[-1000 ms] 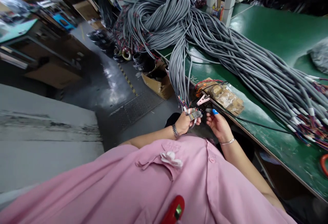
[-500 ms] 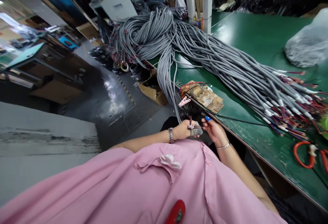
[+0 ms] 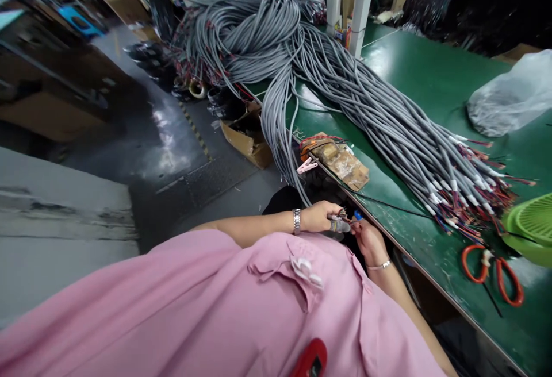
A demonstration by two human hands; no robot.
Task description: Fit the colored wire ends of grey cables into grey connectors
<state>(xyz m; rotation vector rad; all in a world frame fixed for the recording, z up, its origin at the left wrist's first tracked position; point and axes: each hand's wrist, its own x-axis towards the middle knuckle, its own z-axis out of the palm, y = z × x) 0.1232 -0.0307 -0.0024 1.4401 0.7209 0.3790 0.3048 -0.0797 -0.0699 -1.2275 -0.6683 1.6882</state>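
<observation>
My left hand, with a metal watch at the wrist, is closed on the end of a grey cable. Short dark red and brown wires stick out from its fingers, one of which wears a grey covering. Close beside it my right hand is pinched at the wire tips, a blue covering on one finger. Which single wire it pinches is too small to make out. The held cable runs up to a hanging bundle of grey cables at the table edge.
A long pile of grey cables with bare wire ends covers much of the green table. Orange-handled scissors, a green basket, a plastic bag and a taped board lie on it. An open carton stands on the floor.
The view has swung, bringing the scissors and green basket further in. My hands stay together at the wires; my right hand has come closer to the left fingertips.
</observation>
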